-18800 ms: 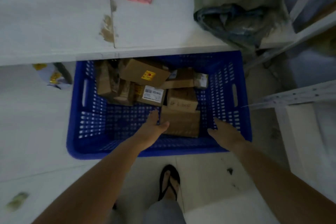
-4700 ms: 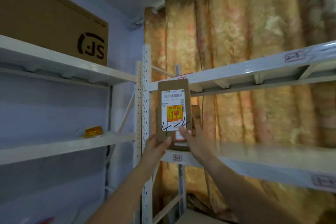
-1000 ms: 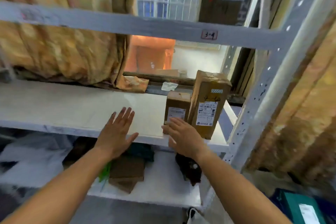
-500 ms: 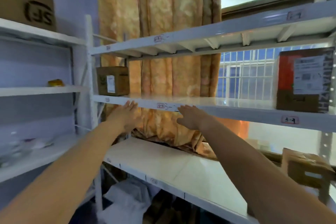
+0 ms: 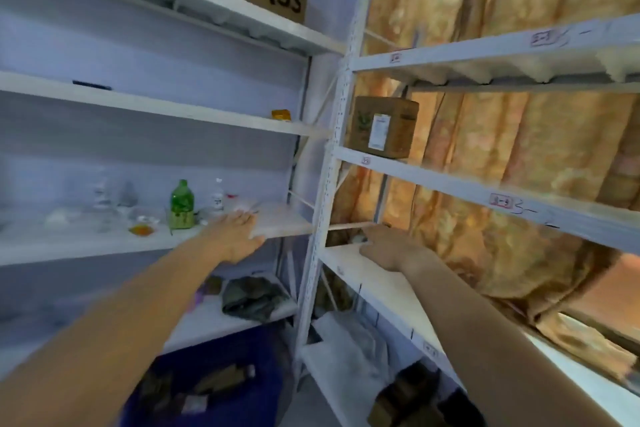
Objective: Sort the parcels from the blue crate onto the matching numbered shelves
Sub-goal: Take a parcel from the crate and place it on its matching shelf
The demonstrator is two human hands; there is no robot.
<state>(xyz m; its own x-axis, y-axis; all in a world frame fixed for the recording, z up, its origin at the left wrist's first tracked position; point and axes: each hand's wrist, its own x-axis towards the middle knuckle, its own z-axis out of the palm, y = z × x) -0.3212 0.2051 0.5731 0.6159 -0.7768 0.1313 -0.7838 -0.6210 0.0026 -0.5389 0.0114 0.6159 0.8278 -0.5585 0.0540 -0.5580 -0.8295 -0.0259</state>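
While both forearms stretch forward with nothing in them, I see the blue crate [image 5: 207, 388] nearest me, low at the bottom edge of the view beneath the left rack, with brown parcels [image 5: 221, 378] lying loose inside, waiting to be sorted. Higher up, my left hand [image 5: 235, 236] hangs flat with fingers spread over the front edge of the left-hand shelf [image 5: 284, 229], and my right hand [image 5: 388, 248] is loosely open, palm down, at the near corner of the right-hand shelf [image 5: 377, 284]; neither grips anything, so I judge I am between parcels and should reach down for the next. Farther back, a green bottle [image 5: 181, 206] stands mid-shelf on the left, and a placed brown box [image 5: 382, 126] sits at the end of a numbered shelf [image 5: 485, 191], label facing outward, probably for easy checking.
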